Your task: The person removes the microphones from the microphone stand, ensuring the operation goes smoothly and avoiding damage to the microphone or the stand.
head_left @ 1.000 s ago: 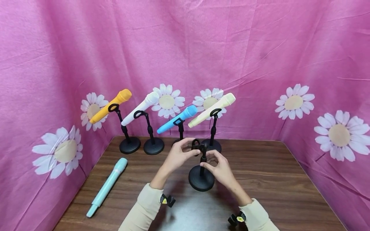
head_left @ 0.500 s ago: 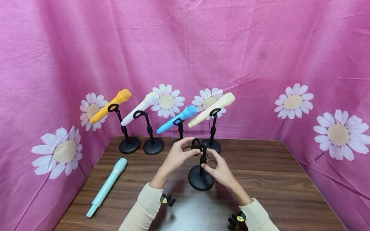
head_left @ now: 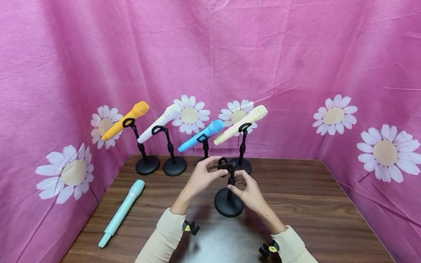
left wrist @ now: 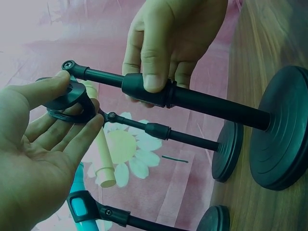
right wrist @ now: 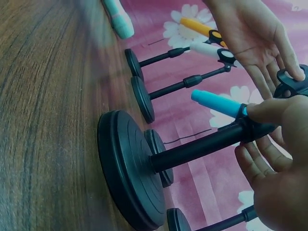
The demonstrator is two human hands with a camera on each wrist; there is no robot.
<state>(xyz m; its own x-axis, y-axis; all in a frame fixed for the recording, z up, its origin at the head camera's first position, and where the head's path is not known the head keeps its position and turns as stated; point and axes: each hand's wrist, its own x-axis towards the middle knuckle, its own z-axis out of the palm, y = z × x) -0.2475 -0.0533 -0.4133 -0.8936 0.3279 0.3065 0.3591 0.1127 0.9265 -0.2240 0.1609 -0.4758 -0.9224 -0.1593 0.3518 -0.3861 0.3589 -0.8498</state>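
Note:
A black microphone stand [head_left: 229, 202] with a round base stands upright on the table in front of me. My left hand [head_left: 203, 178] pinches the clip [left wrist: 72, 103] at its top between thumb and fingers. With thumb and fingers my right hand [head_left: 250, 191] grips the collar [left wrist: 144, 89] halfway up the pole. The clip holds no microphone and is tilted to the left. A mint-green microphone [head_left: 122, 212] lies on the table to the left of my left hand.
Along the back stand several black stands bearing an orange microphone [head_left: 126, 120], a white microphone [head_left: 160, 123], a blue microphone [head_left: 202, 136] and a cream microphone [head_left: 241, 125]. A pink curtain [head_left: 210, 54] with daisies encloses the wooden table [head_left: 296, 204].
Both hands stay in place on the stand. My right fingers shift slightly at the collar; the clip and base look unmoved.

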